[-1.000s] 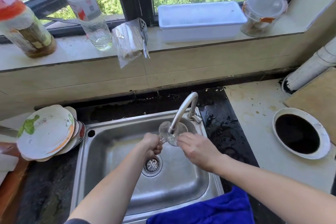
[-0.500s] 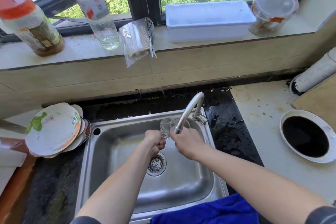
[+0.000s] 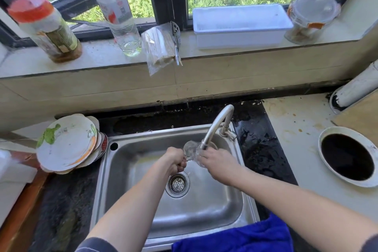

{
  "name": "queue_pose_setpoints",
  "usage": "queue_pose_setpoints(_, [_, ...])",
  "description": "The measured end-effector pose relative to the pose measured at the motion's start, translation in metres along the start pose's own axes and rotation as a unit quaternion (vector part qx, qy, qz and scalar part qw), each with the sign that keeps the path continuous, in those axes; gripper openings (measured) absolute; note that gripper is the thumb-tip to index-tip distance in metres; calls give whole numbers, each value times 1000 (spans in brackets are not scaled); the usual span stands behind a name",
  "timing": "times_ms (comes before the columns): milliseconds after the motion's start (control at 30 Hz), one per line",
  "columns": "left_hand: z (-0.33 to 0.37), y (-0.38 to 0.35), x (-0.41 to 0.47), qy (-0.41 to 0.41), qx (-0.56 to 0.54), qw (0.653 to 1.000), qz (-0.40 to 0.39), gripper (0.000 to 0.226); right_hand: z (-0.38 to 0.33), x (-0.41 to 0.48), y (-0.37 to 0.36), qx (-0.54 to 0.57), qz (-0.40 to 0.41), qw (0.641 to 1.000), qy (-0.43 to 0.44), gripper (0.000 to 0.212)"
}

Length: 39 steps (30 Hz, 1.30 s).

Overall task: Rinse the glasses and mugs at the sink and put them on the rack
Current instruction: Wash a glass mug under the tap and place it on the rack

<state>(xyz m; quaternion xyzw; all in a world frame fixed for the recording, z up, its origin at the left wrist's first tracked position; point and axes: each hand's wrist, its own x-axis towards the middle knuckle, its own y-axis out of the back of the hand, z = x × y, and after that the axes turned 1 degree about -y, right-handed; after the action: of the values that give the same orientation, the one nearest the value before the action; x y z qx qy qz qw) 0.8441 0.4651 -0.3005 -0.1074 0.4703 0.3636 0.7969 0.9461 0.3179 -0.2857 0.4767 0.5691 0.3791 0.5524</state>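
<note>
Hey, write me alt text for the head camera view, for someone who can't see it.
A person holds a clear glass mug under the faucet over a steel sink: the left hand grips its handle, the right hand cups its body. Stacked plates sit left of the sink, and a blue cloth lies on its front edge.

At one sink (image 3: 204, 206): one tap (image 3: 216, 122), one drain (image 3: 177, 184), one glass mug (image 3: 191, 149) and two hands, a left hand (image 3: 177, 160) and a right hand (image 3: 214, 162). The sill carries five items: one bottle (image 3: 116, 12), one red-capped jar (image 3: 47, 28), one bag (image 3: 161, 47), one white tray (image 3: 239, 26), one lidded tub (image 3: 311, 16). The plates (image 3: 65, 145) number at least three; the stack hides the rest. One blue cloth (image 3: 235, 237), one pipe (image 3: 356, 90), one counter hole (image 3: 347, 156).
</note>
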Motion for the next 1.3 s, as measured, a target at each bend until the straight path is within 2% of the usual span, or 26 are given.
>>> queue_pose_setpoints(67, [1,0,-4,-4,-11,1000,-29,38,-9,12,-1,-34,5,999,-26,26])
queue_pose_setpoints(133, [6,13,-11,-3,-29,999,-41,30,-7,13,5,30,10,998,-57,25])
queue_pose_setpoints(233, [4,28,-19,-44,-82,994,-61,23,2,5,15,102,-5,988,-117,29])
queue_pose_setpoints(300, [-2,24,-19,-61,-49,993,-86,19,-2,4,25,133,18,985,-111,27])
queue_pose_setpoints(333, [-6,18,-19,-57,-49,991,-110,22,-7,5,29,153,29,982,-109,27])
queue_pose_setpoints(400, [-9,4,-12,-37,-119,982,-143,38,-19,6,33,186,50,975,-114,28])
queue_pose_setpoints(533, [-12,3,1,-10,-198,974,-110,58,-27,-7,33,297,81,947,-94,23])
queue_pose_setpoints(600, [-12,5,1,-4,-197,974,-112,59,-17,-19,33,266,61,962,-28,28])
queue_pose_setpoints(667, [-11,4,8,-3,-173,979,-107,56,-7,-17,36,169,28,985,18,38])
queue_pose_setpoints(767, [-3,2,10,7,-155,984,-92,64,-9,2,45,55,5,998,-17,42])
queue_pose_setpoints(933, [2,16,9,18,-89,993,-78,50,5,-15,39,107,-9,990,87,54])
queue_pose_setpoints(1000, [2,10,6,33,-56,993,-97,54,3,-7,37,64,1,996,66,53])
queue_pose_setpoints(1067, [3,5,3,36,-17,993,-110,46,-9,1,43,24,2,999,33,52])
queue_pose_setpoints(1133, [1,8,3,44,-4,993,-110,38,-8,-7,46,54,-7,996,64,47])
queue_pose_setpoints(1200, [-3,13,6,50,-2,994,-98,42,3,-18,38,80,-3,991,109,40])
queue_pose_setpoints(1300, [-4,6,4,50,-13,994,-97,61,1,-10,27,61,-7,996,71,36])
